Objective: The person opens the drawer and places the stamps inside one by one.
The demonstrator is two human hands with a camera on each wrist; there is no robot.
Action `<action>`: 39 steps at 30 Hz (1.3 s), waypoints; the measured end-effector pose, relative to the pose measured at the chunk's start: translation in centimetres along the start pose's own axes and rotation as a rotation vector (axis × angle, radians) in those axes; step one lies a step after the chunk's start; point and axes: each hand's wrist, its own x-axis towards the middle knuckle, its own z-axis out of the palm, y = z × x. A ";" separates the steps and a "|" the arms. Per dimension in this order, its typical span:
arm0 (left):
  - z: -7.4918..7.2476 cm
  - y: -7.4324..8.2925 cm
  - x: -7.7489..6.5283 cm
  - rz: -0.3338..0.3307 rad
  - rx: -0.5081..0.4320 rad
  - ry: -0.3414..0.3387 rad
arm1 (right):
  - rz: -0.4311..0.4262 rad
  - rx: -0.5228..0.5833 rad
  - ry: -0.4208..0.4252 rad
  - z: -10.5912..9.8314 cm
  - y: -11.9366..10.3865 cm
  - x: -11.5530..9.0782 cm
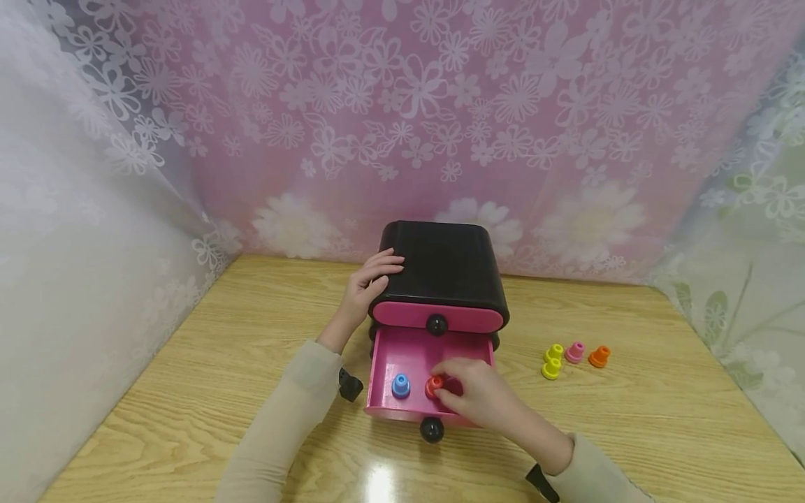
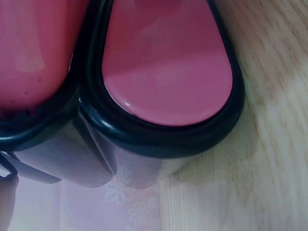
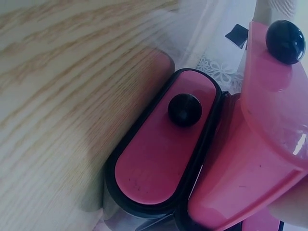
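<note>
A black cabinet [image 1: 443, 262] with pink drawers stands on the table, and my left hand [image 1: 367, 283] rests along its upper left edge with fingers extended over the top. One pink drawer [image 1: 385, 349], below the shut top one, is pulled out. Inside it my right hand [image 1: 481, 395] pinches a small red stepped peg [image 1: 432, 386] near the drawer floor. A blue peg [image 1: 400, 388] of similar shape stands upright to the left. In the right wrist view, the drawer's outer side [image 3: 236, 183] and a shut lower drawer [image 3: 154, 159] show; the red peg is hidden there.
Right of the cabinet several more pegs stand on the wooden table [image 1: 207, 391]: two yellow ones [image 1: 551, 369], a pink one [image 1: 575, 352] and an orange one [image 1: 599, 357]. The open drawer's black knob [image 1: 432, 429] juts toward me. Flowered curtains [image 1: 402, 133] hang behind and at both sides.
</note>
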 end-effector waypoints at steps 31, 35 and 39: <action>0.1 -0.1 0.0 -0.002 0.001 -0.004 | 0.108 0.042 0.083 -2.0 0.2 -1.7; 0.1 0.0 0.0 -0.010 0.005 -0.002 | 0.123 0.058 0.105 -2.6 0.5 -2.1; 0.1 0.0 0.0 -0.006 0.002 -0.001 | 0.116 0.042 0.159 -3.0 1.0 -2.6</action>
